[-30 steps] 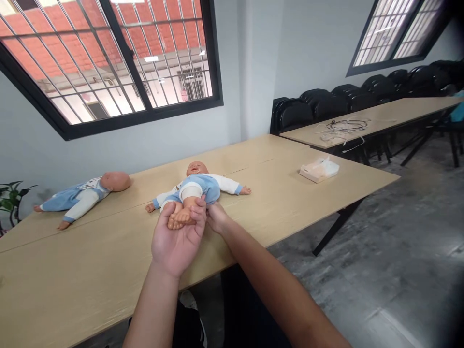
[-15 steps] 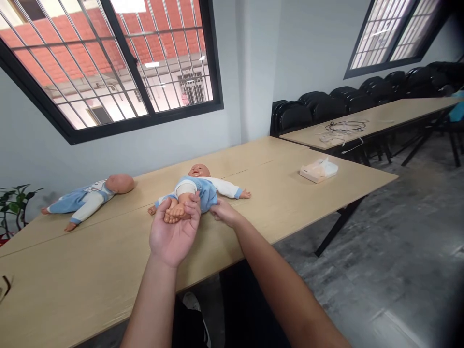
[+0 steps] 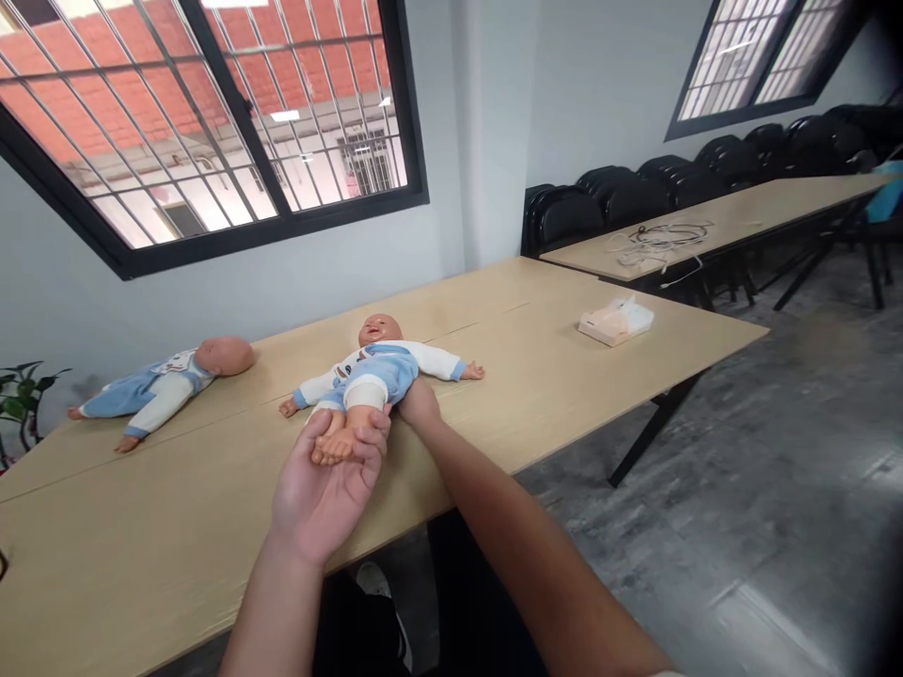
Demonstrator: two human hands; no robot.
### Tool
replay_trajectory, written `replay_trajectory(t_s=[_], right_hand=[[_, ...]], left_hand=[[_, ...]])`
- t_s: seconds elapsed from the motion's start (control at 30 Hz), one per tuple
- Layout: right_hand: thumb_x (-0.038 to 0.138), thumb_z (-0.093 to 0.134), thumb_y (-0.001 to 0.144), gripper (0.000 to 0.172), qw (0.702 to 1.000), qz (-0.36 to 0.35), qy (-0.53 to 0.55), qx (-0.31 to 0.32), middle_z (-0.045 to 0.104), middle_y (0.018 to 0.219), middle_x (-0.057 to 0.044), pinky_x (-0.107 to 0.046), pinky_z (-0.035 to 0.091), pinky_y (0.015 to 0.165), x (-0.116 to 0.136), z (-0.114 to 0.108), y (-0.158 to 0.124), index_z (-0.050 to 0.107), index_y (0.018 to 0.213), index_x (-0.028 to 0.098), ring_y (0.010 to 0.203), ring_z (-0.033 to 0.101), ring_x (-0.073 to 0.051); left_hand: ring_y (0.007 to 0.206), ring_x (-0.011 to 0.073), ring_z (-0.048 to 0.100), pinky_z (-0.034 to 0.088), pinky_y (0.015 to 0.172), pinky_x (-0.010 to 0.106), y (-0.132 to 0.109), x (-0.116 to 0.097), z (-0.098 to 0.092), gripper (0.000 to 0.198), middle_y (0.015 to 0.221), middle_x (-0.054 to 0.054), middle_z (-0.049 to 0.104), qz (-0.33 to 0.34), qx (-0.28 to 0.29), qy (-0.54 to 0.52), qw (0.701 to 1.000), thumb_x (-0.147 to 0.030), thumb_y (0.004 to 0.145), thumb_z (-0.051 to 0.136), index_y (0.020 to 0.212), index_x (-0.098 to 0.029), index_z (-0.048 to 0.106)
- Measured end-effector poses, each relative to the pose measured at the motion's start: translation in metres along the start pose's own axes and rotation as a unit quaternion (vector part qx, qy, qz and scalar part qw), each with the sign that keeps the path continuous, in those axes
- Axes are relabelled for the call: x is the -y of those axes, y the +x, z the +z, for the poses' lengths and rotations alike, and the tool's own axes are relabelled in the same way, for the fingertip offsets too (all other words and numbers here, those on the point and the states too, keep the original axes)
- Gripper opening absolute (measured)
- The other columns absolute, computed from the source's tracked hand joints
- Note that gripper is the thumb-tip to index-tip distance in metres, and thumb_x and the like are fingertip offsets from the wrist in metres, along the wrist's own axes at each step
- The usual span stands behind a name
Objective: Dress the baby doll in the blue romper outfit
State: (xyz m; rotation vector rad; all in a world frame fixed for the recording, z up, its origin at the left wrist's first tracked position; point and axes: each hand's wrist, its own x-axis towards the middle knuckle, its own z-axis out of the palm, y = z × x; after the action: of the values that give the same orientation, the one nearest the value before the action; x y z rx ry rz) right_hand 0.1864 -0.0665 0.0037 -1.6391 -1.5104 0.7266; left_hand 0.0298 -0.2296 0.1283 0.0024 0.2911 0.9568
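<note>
A baby doll [image 3: 377, 367] in blue-and-white clothes lies on its back on the wooden table [image 3: 550, 376], arms spread. My left hand [image 3: 324, 489] is closed round both of its bare feet and holds them up off the table. My right hand [image 3: 418, 402] reaches under the doll's hip; its fingers are hidden beneath the doll.
A second doll [image 3: 166, 381] in the same clothes lies at the table's far left. A tissue pack [image 3: 615, 320] sits near the right end. Another table [image 3: 740, 221] with coiled cables [image 3: 659, 235] and black chairs [image 3: 635, 197] stands behind. A plant [image 3: 21, 400] is at the left.
My left hand has drawn the doll's feet slightly toward me and lower. My right hand has slid further under the doll's hip, so its fingers no longer show.
</note>
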Motion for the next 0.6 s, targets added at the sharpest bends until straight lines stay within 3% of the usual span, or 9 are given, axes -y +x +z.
replay_trajectory(t_s=[0.17,0.37,0.47,0.6], right_hand=[[0.03,0.05,0.107,0.032,0.998,0.059,-0.011,-0.032,0.077,0.119,-0.018,-0.035,0.054,0.096,0.005,-0.007,0.016,0.073,0.121,0.012,0.105,0.074,-0.027],[0.032,0.056,0.102,0.032,0.997,0.063,0.009,-0.033,0.074,0.128,-0.022,-0.042,0.054,0.102,0.008,-0.012,0.017,0.069,0.126,0.015,0.117,0.071,-0.033],[0.03,0.062,0.097,0.02,0.998,0.037,0.047,0.032,0.08,0.11,-0.018,-0.041,0.058,0.095,0.001,-0.02,0.016,0.075,0.107,0.017,0.107,0.074,-0.032],[0.03,0.066,0.094,0.016,0.979,-0.012,0.124,0.164,0.077,0.073,-0.009,-0.035,0.062,0.073,-0.006,-0.029,0.009,0.074,0.086,0.018,0.075,0.074,-0.024]], left_hand=[[0.08,0.014,0.068,0.065,0.071,0.024,0.003,0.01,-0.006,0.059,0.105,0.016,0.062,-0.023,-0.029,0.008,0.999,-0.04,0.109,0.045,0.154,-0.003,0.036],[0.082,0.0145,0.069,0.066,0.071,0.024,0.013,0.01,-0.003,0.058,0.106,0.016,0.063,0.002,-0.019,0.011,1.0,-0.04,0.11,0.041,0.154,-0.002,0.036],[0.082,0.0144,0.069,0.066,0.072,0.024,0.015,0.006,0.003,0.06,0.107,0.016,0.063,0.007,-0.005,0.007,1.0,-0.042,0.11,0.043,0.155,-0.004,0.033],[0.082,0.0141,0.069,0.066,0.072,0.023,0.019,0.003,0.01,0.063,0.107,0.016,0.064,0.011,0.003,0.01,1.0,-0.043,0.109,0.045,0.157,-0.004,0.032]])
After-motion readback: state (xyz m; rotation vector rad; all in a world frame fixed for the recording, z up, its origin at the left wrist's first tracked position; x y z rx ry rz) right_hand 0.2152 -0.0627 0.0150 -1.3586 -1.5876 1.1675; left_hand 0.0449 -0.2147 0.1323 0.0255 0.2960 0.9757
